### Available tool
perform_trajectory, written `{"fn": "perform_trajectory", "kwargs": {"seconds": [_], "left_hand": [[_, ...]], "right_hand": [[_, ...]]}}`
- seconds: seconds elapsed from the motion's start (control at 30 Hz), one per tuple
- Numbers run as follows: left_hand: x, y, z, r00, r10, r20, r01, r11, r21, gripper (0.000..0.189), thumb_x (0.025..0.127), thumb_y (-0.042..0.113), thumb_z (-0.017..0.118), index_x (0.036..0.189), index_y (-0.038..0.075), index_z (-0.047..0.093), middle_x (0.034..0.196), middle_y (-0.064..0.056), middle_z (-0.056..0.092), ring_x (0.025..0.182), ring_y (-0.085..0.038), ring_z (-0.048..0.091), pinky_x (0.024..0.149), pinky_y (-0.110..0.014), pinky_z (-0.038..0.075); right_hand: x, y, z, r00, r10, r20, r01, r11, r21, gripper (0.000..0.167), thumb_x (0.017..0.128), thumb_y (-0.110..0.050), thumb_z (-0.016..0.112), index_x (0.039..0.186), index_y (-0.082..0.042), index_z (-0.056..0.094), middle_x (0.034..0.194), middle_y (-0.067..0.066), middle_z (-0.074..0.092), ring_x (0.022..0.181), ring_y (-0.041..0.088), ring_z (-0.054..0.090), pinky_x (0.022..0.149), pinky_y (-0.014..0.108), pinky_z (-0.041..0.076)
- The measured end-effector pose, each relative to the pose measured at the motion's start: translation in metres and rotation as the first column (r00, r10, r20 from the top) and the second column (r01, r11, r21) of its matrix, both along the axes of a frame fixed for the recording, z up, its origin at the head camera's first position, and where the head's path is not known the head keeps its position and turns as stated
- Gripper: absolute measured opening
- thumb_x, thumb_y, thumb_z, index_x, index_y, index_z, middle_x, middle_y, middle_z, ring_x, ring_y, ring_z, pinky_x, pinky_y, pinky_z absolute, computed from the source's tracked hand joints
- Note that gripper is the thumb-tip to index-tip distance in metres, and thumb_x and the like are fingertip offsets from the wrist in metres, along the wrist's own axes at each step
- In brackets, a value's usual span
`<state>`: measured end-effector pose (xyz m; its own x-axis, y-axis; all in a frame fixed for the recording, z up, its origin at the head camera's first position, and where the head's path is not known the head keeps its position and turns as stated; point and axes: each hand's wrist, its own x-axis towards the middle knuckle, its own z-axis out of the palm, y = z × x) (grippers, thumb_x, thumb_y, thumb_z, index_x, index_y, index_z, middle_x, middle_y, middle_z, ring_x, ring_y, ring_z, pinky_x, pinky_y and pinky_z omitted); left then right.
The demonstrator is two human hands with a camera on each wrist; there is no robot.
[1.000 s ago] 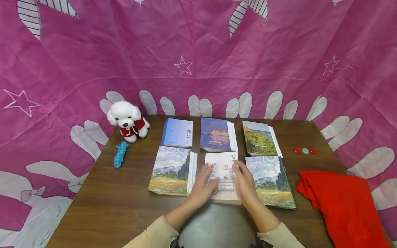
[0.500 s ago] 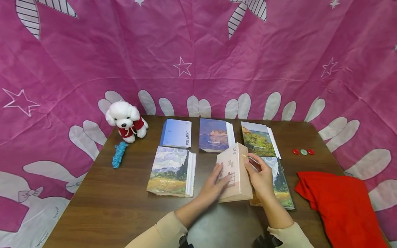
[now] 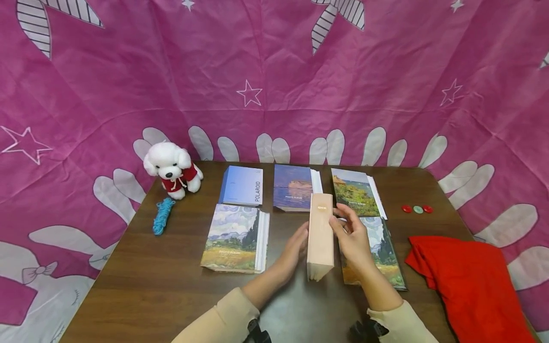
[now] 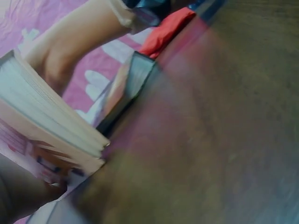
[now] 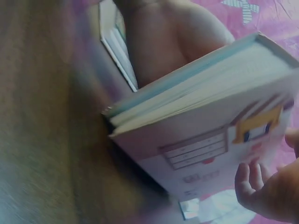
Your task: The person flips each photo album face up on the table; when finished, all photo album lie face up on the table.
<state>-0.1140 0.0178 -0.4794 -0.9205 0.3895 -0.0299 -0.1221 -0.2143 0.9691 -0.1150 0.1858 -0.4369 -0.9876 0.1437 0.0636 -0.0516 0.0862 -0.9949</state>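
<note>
A thick cream photo album (image 3: pixel 321 228) stands on edge between my two hands, its spine turned up toward the head camera. Its front cover, printed with a chest of drawers and a yellow chair, faces my left hand (image 3: pixel 293 255). That hand lies along the cover with its fingers fairly straight; their ends are partly hidden behind the album in the head view. My right hand (image 3: pixel 353 238) holds the other side near the spine, with bent fingers and thumb at the back cover. In the right wrist view the page edges fan slightly at the album's lower end.
A landscape album (image 3: pixel 233 240) lies left and a similar one (image 3: pixel 379 257) lies right. Behind are a blue album (image 3: pixel 242 186), a seascape album (image 3: pixel 293 186) and a garden album (image 3: pixel 356 190). Around them are a plush dog (image 3: pixel 173 169), blue cord (image 3: pixel 163 215), round discs (image 3: pixel 418 209) and red cloth (image 3: pixel 467 286).
The cream album lay flat with both hands on it. It has been lifted and turned up onto its edge, slightly rightward, and my right hand has moved to its back cover.
</note>
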Motion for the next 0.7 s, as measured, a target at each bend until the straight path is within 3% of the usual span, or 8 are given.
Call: {"fn": "perform_trajectory", "kwargs": {"seconds": [0.13,0.2,0.33,0.4,0.53,0.63,0.7], "left_hand": [[-0.005,-0.013,0.009,0.993,0.081,-0.081,-0.087,0.994,-0.067,0.057,0.108,0.025,0.037,0.157,-0.003,0.027,0.157,-0.025,0.037,0.14,-0.041,0.041,0.115,-0.053,0.034],[-0.007,-0.019,0.014,0.987,0.108,-0.118,-0.12,0.988,-0.098,0.059,0.108,0.025,0.041,0.158,0.0,0.026,0.159,-0.023,0.035,0.14,-0.039,0.041,0.115,-0.052,0.035],[-0.009,-0.029,0.02,0.985,0.124,-0.12,-0.138,0.984,-0.117,0.065,0.106,0.025,0.049,0.161,0.004,0.02,0.163,-0.021,0.028,0.134,-0.038,0.048,0.111,-0.049,0.041],[-0.009,-0.033,0.021,0.985,0.123,-0.122,-0.138,0.983,-0.122,0.067,0.106,0.025,0.051,0.162,0.006,0.019,0.164,-0.019,0.027,0.131,-0.036,0.051,0.108,-0.045,0.044],[-0.008,-0.038,0.015,0.984,0.108,-0.141,-0.126,0.983,-0.131,0.066,0.105,0.022,0.053,0.163,0.013,0.022,0.158,-0.023,0.036,0.115,-0.036,0.063,0.091,-0.038,0.056],[-0.008,-0.039,0.008,0.978,0.09,-0.187,-0.119,0.982,-0.147,0.062,0.106,0.018,0.052,0.162,0.012,0.026,0.158,-0.023,0.035,0.126,-0.039,0.057,0.097,-0.042,0.054],[-0.007,-0.04,0.005,0.97,0.091,-0.226,-0.134,0.975,-0.179,0.059,0.106,0.017,0.051,0.16,0.01,0.029,0.163,-0.019,0.028,0.141,-0.038,0.042,0.112,-0.047,0.041]], "right_hand": [[0.0,-0.006,-0.006,0.998,0.065,0.004,-0.065,0.998,-0.005,0.045,0.105,-0.012,0.056,0.147,-0.002,0.045,0.139,0.021,0.054,0.116,0.02,0.06,0.092,0.028,0.055],[-0.001,-0.009,-0.009,0.997,0.079,0.014,-0.079,0.997,0.008,0.045,0.104,-0.01,0.057,0.147,-0.001,0.045,0.14,0.022,0.054,0.121,0.028,0.057,0.093,0.027,0.055],[-0.002,-0.011,-0.016,0.992,0.092,0.081,-0.096,0.995,0.04,0.048,0.103,-0.011,0.06,0.147,-0.001,0.045,0.145,0.021,0.051,0.132,0.035,0.05,0.096,0.021,0.051],[-0.003,-0.012,-0.021,0.988,0.092,0.127,-0.099,0.994,0.055,0.05,0.102,-0.014,0.062,0.147,-0.002,0.045,0.149,0.02,0.048,0.137,0.035,0.046,0.103,0.029,0.048],[-0.001,-0.014,-0.032,0.977,0.088,0.195,-0.103,0.992,0.067,0.055,0.102,-0.02,0.063,0.15,-0.004,0.042,0.155,0.021,0.04,0.145,0.037,0.037,0.114,0.052,0.037],[0.004,-0.017,-0.039,0.971,0.095,0.219,-0.105,0.994,0.038,0.057,0.103,-0.019,0.061,0.152,-0.003,0.037,0.159,0.021,0.035,0.147,0.036,0.033,0.112,0.043,0.04],[0.006,-0.02,-0.042,0.969,0.099,0.227,-0.103,0.995,0.008,0.058,0.104,-0.017,0.059,0.154,-0.002,0.034,0.161,0.021,0.031,0.148,0.033,0.032,0.107,0.029,0.042]]}}
